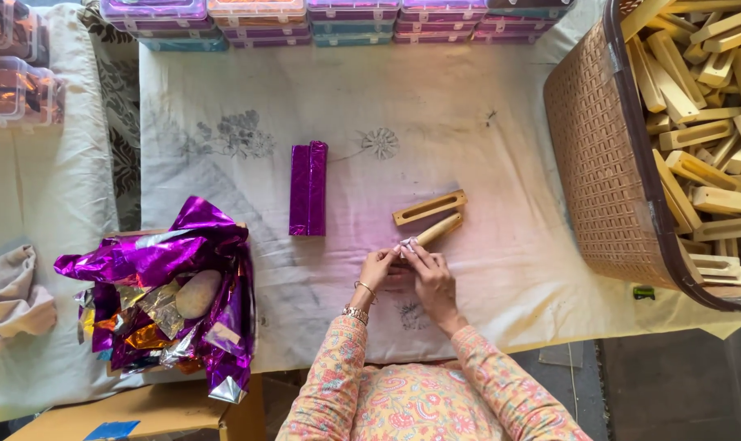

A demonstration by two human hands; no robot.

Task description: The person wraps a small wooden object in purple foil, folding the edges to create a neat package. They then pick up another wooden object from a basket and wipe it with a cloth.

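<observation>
your left hand (pixel 376 266) and your right hand (pixel 430 273) meet at the near end of a slim pale wooden stick (pixel 436 231), which lies slanted on the white cloth-covered table (pixel 468 122), its far end pointing up and to the right. both sets of fingertips pinch at a small scrap of shiny wrapping where the stick begins, so each hand is grasping the stick's near end; how tightly, you cannot tell from this view. the stick is bare light wood along the rest of its length.

just beyond it, nearly parallel and close alongside, sits a flat pale wooden block with a long slot cut through it (pixel 429 207). farther left, well apart from your hands, two long bars wrapped in glossy purple foil (pixel 308 188) lie side by side, touching.

at your left, a heap of crumpled purple, gold and silver foil sheets (pixel 170 278) spills from a box, with a smooth beige oval stone (pixel 198 293) resting on top. a bundled beige cloth (pixel 9 298) lies at the far left edge.

at your right, a brown woven plastic basket (pixel 599 155) is piled with more pale wooden pieces (pixel 705 131). a small green object (pixel 643 292) lies on the table near its base. stacked clear plastic boxes with coloured lids (pixel 338 20) line the far edge of the table. nothing lies between your hands and the stick.
</observation>
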